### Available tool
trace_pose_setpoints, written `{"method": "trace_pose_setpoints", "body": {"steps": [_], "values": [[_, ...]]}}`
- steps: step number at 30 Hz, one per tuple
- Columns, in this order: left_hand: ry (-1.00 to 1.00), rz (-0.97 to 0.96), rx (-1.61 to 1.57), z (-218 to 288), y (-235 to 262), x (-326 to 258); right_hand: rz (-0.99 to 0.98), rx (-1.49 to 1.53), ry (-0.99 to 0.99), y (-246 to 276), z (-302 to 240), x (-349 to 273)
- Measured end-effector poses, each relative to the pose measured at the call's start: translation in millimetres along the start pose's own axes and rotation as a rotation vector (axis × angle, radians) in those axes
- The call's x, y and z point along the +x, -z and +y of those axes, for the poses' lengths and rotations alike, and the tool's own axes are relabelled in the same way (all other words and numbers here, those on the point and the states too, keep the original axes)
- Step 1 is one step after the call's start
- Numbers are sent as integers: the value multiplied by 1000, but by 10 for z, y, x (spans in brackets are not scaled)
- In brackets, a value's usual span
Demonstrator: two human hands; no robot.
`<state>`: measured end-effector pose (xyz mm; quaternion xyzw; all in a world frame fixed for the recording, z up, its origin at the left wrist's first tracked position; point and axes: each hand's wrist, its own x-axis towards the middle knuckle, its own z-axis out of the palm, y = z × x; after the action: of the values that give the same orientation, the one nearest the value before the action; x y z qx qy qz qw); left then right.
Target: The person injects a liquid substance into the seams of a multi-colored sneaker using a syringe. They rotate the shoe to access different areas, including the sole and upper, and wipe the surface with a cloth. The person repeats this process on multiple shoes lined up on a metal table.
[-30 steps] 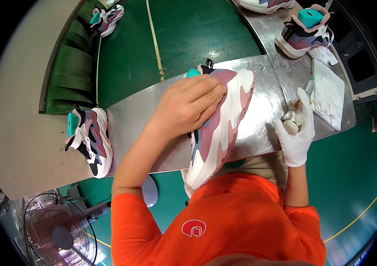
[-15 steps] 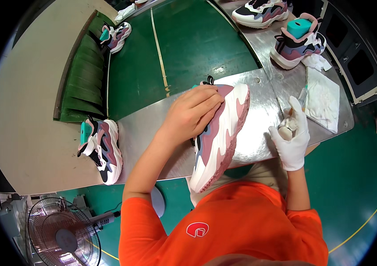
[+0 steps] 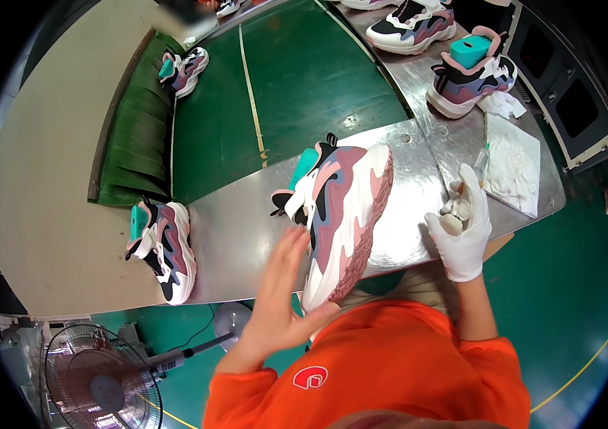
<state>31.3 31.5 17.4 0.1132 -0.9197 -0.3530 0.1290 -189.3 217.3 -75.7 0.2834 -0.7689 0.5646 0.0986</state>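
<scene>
A: Head view: the pink-and-white sneaker (image 3: 343,218) is seen lying on the metal table (image 3: 239,229), with the bare left hand (image 3: 284,289) spread open against its heel end.

B: And the gloved right hand (image 3: 461,229)?

A: It is closed around a small whitish object (image 3: 453,223), just beside the white cloth (image 3: 513,169).

A shiny metal tabletop (image 3: 247,236) crosses a green floor (image 3: 297,79) marked with a pale line. Far left — a green ribbed conveyor belt (image 3: 136,143). Near left, a standing fan (image 3: 100,379) — bright overhead light.
</scene>
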Motion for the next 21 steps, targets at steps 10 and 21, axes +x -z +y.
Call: {"method": "trace_pose_setpoints", "body": {"steps": [10, 21], "values": [[664, 339, -475, -858, 102, 343, -7, 148, -120, 4, -12, -35], [690, -358, -614, -928, 266, 1318, -81, 398, -357, 319, -164, -34]]}}
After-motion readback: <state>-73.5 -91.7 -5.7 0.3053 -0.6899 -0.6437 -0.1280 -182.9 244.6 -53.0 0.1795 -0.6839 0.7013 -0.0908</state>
